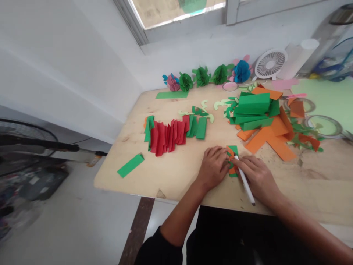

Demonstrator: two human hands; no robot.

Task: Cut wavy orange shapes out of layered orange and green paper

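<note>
A green paper strip (233, 149) lies on the table in front of me with an orange paper cutout (232, 170) on top of it. My left hand (213, 165) presses the cutout down from the left, its fingers bent and close together. Pinched in my right hand (257, 176) is a white marker (245, 182), its dark tip down at the cutout and its other end pointing toward me. The fingers partly hide both papers, so the cutout's full outline does not show.
Red folded papers (169, 136) stand in a row left of my hands, with green folded pieces (201, 128) beside them. A green strip (130, 165) lies near the left edge. Orange papers (281, 141), green folded papers (253, 105) and tape rolls (325, 117) crowd the right; a small fan (270, 64) stands behind.
</note>
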